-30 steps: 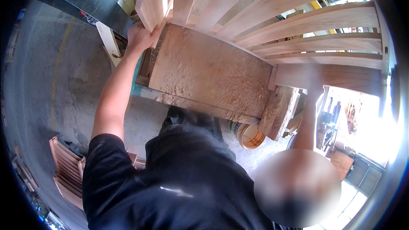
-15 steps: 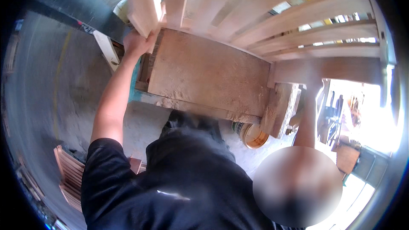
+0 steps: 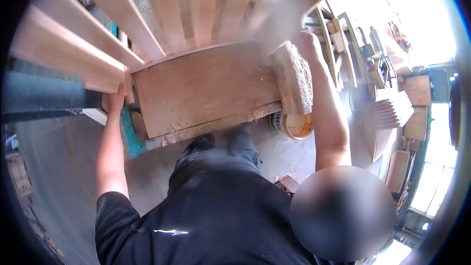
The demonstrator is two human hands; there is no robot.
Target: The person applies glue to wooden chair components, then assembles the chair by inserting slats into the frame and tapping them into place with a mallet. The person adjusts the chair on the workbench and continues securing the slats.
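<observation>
A pale wooden slatted frame (image 3: 162, 12) fills the upper part of the view, tilted and standing at the far side of a wooden work board (image 3: 206, 91). My left hand (image 3: 114, 99) is closed round the frame's lower left end, where a wide rail meets the board's corner. At the right end my right hand (image 3: 308, 40) is on the frame's blurred end piece, its fingers mostly hidden behind the wood. Sawdust lies along the board's near edge, and a rough, thick wood block (image 3: 294, 76) sits at its right end.
A round bucket (image 3: 298, 125) stands under the bench's right end. The bench has a teal leg (image 3: 128, 132). Stacked slatted wood pieces (image 3: 392, 110) and wooden racks (image 3: 338, 44) are to the right. A dark beam (image 3: 54, 91) runs in from the left.
The slatted frame has swung left and its right end has come up, with both hands on it. The view has turned, showing more of the workshop on the right.
</observation>
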